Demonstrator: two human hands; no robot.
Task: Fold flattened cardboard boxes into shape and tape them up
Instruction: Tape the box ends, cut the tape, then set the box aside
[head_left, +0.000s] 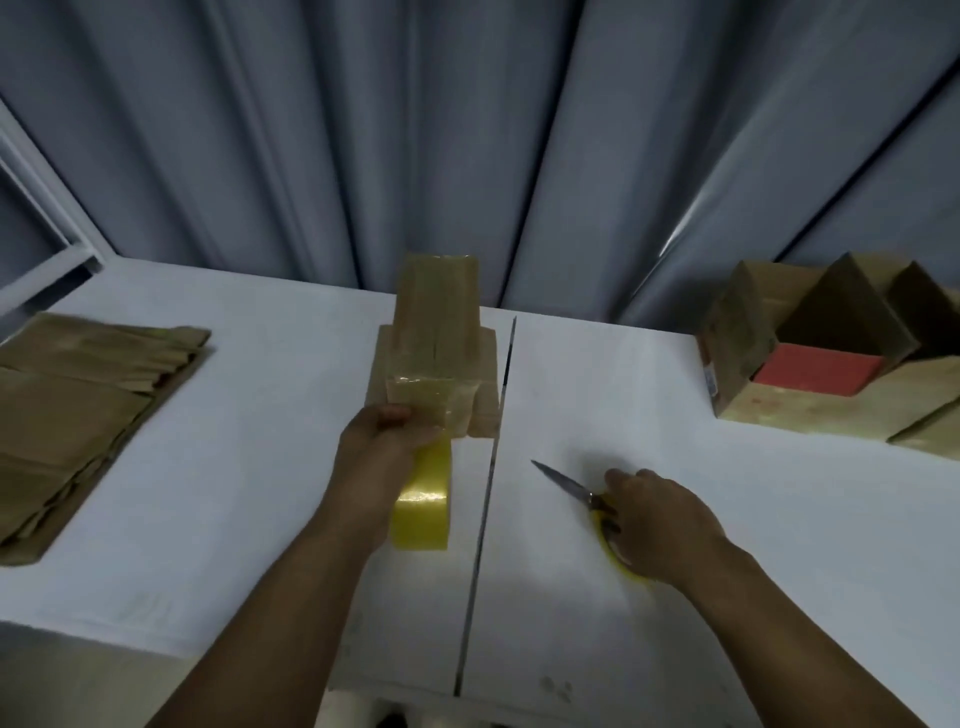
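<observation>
While my left hand (382, 434) gripped the near end of the box (436, 332) in the middle of the table (260, 467), the tape roll (422, 512) hung just below it on a strip that ran off the box's end. My right hand (657, 514), well apart from the left, lay curled over the yellow handles of the scissors (566, 486), whose blades rested on the tabletop. To cut well, I judged I should pin the strip taut against the cardboard with my left thumb, bring the scissors in close under the edge, and snip square, leaving a short tab to smooth down. A slack strip would likely wrinkle. The flat boxes (78, 415) lay stacked at my left.
</observation>
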